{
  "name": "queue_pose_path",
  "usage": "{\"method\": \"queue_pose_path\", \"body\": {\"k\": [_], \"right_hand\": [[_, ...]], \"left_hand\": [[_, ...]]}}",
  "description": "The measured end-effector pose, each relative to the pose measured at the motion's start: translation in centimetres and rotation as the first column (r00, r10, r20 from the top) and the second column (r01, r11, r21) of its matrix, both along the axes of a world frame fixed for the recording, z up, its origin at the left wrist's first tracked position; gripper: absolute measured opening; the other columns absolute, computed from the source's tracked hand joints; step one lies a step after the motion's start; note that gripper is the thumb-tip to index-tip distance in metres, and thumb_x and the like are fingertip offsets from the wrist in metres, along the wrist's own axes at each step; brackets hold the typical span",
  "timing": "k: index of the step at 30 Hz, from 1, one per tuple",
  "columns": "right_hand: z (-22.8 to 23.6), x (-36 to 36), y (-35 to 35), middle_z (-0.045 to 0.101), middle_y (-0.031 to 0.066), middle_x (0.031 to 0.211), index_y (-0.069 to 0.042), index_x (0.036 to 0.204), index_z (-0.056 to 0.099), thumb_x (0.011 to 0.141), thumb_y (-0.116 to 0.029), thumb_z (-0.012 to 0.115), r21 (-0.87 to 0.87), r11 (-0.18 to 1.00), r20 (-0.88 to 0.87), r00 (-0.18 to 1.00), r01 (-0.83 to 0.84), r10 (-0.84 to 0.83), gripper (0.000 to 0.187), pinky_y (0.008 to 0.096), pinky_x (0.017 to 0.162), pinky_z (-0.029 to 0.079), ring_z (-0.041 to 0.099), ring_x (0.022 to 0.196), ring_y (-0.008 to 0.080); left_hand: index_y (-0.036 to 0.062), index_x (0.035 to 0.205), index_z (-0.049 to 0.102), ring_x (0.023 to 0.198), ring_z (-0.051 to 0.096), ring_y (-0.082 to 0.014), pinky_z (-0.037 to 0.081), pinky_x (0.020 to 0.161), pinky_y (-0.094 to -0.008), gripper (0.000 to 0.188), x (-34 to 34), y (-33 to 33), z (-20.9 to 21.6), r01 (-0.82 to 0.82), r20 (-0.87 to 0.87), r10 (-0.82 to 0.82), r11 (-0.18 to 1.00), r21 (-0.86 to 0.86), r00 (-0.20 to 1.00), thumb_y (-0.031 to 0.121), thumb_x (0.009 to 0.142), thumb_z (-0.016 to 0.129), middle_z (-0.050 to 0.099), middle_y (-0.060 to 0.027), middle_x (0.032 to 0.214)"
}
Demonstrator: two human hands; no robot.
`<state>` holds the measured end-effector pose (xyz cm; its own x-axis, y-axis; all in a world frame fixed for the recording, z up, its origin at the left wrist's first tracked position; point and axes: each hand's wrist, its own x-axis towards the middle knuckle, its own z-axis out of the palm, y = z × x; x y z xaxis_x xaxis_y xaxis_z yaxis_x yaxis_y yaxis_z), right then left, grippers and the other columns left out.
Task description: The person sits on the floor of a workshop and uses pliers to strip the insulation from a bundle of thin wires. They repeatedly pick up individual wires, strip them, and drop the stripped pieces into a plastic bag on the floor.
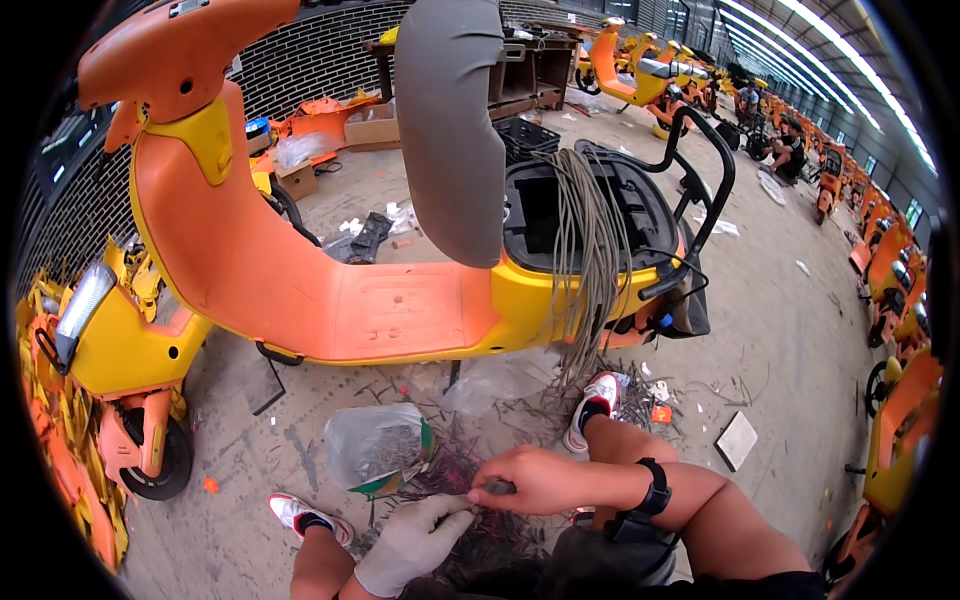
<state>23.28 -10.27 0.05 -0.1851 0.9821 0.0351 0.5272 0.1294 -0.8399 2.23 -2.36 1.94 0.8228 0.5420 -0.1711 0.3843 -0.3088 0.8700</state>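
My left hand [418, 538], in a whitish work glove, is closed in a pinch; whatever lies between its fingertips is too small to make out. Touching or almost touching it, my bare right hand [540, 480] is curled round a small grey-brown object [498, 487], mostly hidden by the fingers. Just beyond my hands stands a bag-lined bucket [378, 447] with a green rim, full of small grey bits. Dark scraps [500, 545] like cut strips lie on the floor below my hands. A bundle of long grey cables [580, 240] hangs over the scooter's open seat compartment.
An orange and yellow scooter [400, 305] stands across the front, its grey seat [450, 130] tipped up. Orange and yellow body panels [70, 440] are heaped at the left. A pale tile [737, 441] lies right. More scooters [895, 420] line the right side; a person [787, 150] crouches far back.
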Motion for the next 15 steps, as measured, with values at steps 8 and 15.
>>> {"method": "queue_pose_path", "body": {"k": [8,15], "right_hand": [[1.2,0.1,-0.8,0.067,0.018,0.083,-0.001,0.098,0.068,0.093,-0.027,0.065,0.004,1.0,-0.028,1.0,0.009,-0.009,0.026,0.0394,0.064,0.051,0.064,0.072,0.0337],[0.0,0.6,-0.6,0.068,0.0163,0.084,-0.002,0.098,0.068,0.093,-0.027,0.066,0.058,0.996,-0.062,0.996,0.069,-0.065,0.026,0.0391,0.065,0.052,0.065,0.072,0.0337]], "left_hand": [[-0.0006,0.092,0.068,0.077,0.067,-0.0113,0.053,0.066,-0.0295,0.019,0.1,-0.8,1.4,-0.116,-0.042,0.111,0.979,-0.17,0.993,0.011,0.08,0.078,0.073,-0.0128,0.088],[0.0002,0.1,0.066,0.066,0.063,-0.0132,0.05,0.063,-0.0273,0.016,0.7,-0.5,0.1,0.035,0.188,-0.053,0.995,0.098,0.981,0.014,0.094,0.06,0.069,-0.0113,0.088]]}}
